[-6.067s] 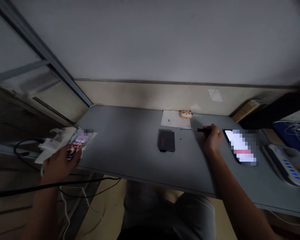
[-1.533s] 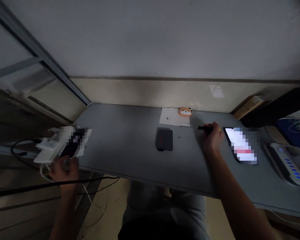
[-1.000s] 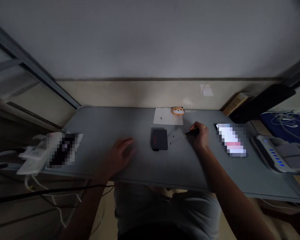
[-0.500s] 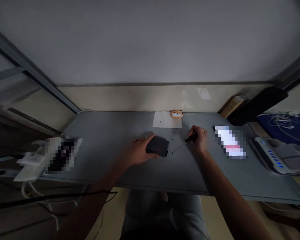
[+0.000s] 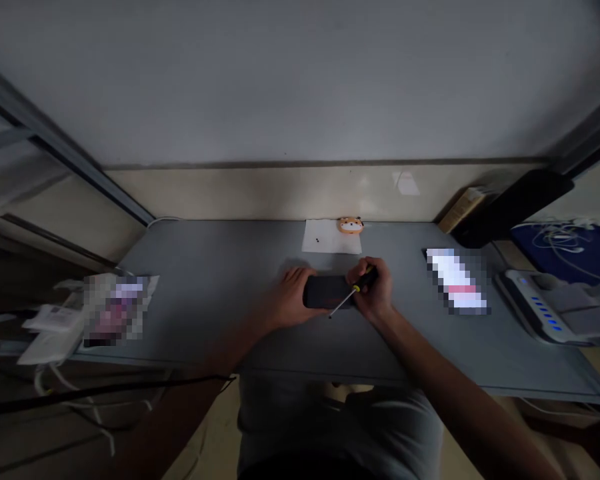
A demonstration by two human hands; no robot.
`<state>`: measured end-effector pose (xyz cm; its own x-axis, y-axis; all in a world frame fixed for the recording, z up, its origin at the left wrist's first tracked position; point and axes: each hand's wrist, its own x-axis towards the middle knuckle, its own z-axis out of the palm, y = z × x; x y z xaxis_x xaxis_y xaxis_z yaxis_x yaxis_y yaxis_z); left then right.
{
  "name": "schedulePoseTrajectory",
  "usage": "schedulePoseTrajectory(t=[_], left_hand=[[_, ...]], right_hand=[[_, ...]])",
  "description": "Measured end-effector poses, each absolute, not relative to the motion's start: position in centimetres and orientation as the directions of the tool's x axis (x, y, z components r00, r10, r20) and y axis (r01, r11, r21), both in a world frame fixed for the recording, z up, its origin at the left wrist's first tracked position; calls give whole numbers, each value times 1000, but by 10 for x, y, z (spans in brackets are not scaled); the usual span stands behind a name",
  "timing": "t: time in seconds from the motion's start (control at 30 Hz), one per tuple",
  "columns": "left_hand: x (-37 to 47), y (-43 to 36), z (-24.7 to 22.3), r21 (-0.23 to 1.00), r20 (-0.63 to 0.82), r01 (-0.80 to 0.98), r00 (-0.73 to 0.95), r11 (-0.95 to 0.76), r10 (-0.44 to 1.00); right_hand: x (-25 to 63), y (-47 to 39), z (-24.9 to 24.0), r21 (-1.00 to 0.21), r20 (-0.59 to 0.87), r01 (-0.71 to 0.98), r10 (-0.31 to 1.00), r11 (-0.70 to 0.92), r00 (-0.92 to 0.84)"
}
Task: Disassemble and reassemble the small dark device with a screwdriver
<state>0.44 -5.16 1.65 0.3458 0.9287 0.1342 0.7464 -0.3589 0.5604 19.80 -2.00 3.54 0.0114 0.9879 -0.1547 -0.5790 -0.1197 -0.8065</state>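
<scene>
My left hand (image 5: 295,298) is closed around the left end of a flat, dark rectangular case (image 5: 325,292), low over the desk. A screwdriver (image 5: 364,280) with a black and yellow handle is gripped in my right hand (image 5: 376,287). Its thin shaft slants down to the left, across the front of the case. A tiny dark spot shows at the tip; I cannot tell whether it is a screw. The fingers of my right hand also meet the right end of the case. Behind the case, small dark specks (image 5: 317,240) lie on a white paper sheet (image 5: 326,248).
An orange animal-faced item (image 5: 351,225) sits on the paper's right side. To the right are a blurred-out lit screen (image 5: 455,280) and a grey charging unit (image 5: 535,307) with blue lights. At left, another blurred-out device (image 5: 120,310) lies beside white adapters and cables.
My right hand has moved left with the screwdriver and now meets the case. The case has turned level, its long side facing me. The view has shifted slightly.
</scene>
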Motion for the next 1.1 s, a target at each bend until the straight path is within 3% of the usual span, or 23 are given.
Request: schedulePoseTrajectory(t=[0.3, 0.53, 0.77, 0.97, 1.1], left_hand=[[22, -53, 12, 611, 121, 709, 356, -352, 926], [3, -55, 9, 620, 96, 693, 398, -367, 912], [-10, -57, 11, 600, 83, 717, 384, -354, 919], [-27, -58, 23, 546, 62, 761, 381, -351, 923], [-44, -55, 37, 501, 17, 782, 420, -371, 908]], right_hand=[[202, -26, 30, -758, -108, -652, 987, -6, 116], [201, -20, 41, -824, -123, -551, 907, 133, 403], [182, -30, 41, -886, -192, -447, 976, -126, 105], [198, -23, 45, -868, -378, -402, 914, -293, 150], [216, -16, 54, -875, -416, -363, 881, -320, 225]])
